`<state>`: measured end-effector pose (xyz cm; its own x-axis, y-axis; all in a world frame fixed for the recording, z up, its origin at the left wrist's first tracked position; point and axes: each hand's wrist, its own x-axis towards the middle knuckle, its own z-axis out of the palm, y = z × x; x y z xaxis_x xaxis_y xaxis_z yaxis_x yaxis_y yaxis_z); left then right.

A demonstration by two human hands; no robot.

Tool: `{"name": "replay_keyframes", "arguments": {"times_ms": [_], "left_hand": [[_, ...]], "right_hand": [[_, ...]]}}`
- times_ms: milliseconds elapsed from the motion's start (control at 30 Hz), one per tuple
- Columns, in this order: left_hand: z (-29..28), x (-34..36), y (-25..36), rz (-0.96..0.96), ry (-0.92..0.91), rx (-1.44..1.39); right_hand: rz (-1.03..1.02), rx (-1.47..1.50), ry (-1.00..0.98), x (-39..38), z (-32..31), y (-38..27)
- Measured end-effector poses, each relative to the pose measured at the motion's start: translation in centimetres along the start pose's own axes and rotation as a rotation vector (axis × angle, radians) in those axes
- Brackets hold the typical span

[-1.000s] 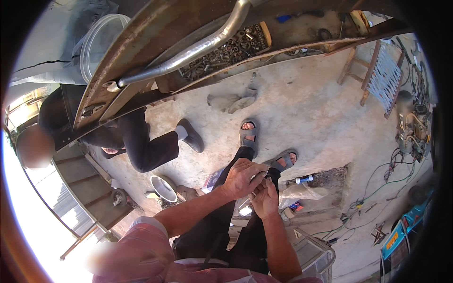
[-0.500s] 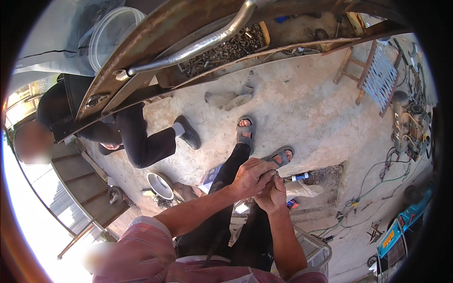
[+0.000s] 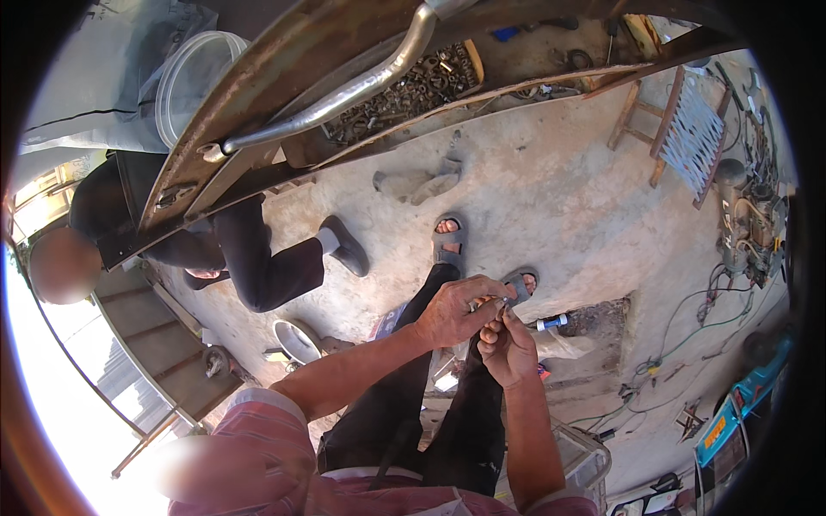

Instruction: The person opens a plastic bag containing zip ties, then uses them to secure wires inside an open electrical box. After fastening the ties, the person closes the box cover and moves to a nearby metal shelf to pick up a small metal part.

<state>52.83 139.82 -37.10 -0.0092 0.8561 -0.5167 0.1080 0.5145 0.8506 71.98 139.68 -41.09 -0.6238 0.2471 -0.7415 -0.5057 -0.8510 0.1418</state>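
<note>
My left hand (image 3: 454, 310) and my right hand (image 3: 506, 346) meet in front of me at about waist height, fingertips pinched together on a small metal part (image 3: 497, 303) too small to identify. Both hands hold it between thumb and fingers. Below them I see my dark trousers and my sandalled feet (image 3: 449, 241) on the concrete floor. A rusty metal frame with a bent grey pipe (image 3: 344, 90) runs overhead, apart from both hands.
Another person in dark clothes (image 3: 258, 258) crouches at the left beside a metal bowl (image 3: 297, 340). A tray of nuts and bolts (image 3: 404, 90) lies behind the frame. A wooden rack (image 3: 680, 129) and machinery with cables (image 3: 748, 224) stand at the right.
My hands stay joined on the small part, fingers shifting slightly. The view has tilted a little, so the frame and the crouching person sit lower in the picture.
</note>
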Motion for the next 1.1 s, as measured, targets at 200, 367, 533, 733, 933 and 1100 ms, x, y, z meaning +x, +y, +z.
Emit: {"name": "replay_keyframes", "arguments": {"times_ms": [200, 367, 533, 733, 933, 1100], "left_hand": [[-1.6, 0.7, -1.3, 0.165, -0.088, 0.208], [-1.7, 0.3, -1.8, 0.11, -0.179, 0.193], [-1.1, -0.4, -2.5, 0.106, -0.143, 0.171], [-0.9, -1.3, -3.5, 0.028, -0.032, 0.038], [-0.8, -1.4, -4.1, 0.108, -0.036, 0.126], [-0.8, -1.7, -4.1, 0.083, -0.072, 0.135]], "right_hand": [[-0.286, -0.826, 0.252, -0.7, 0.1, -1.5], [-0.335, -1.077, 0.235, -0.3, -0.1, -1.6], [-0.363, -1.163, 0.225, -0.2, 0.0, -1.3], [-0.38, -1.161, 0.216, -0.1, 0.7, -1.2], [-0.35, -1.215, 0.23, -0.2, 1.0, -1.2], [-0.378, -1.235, 0.218, -0.3, 0.7, -1.2]]}}
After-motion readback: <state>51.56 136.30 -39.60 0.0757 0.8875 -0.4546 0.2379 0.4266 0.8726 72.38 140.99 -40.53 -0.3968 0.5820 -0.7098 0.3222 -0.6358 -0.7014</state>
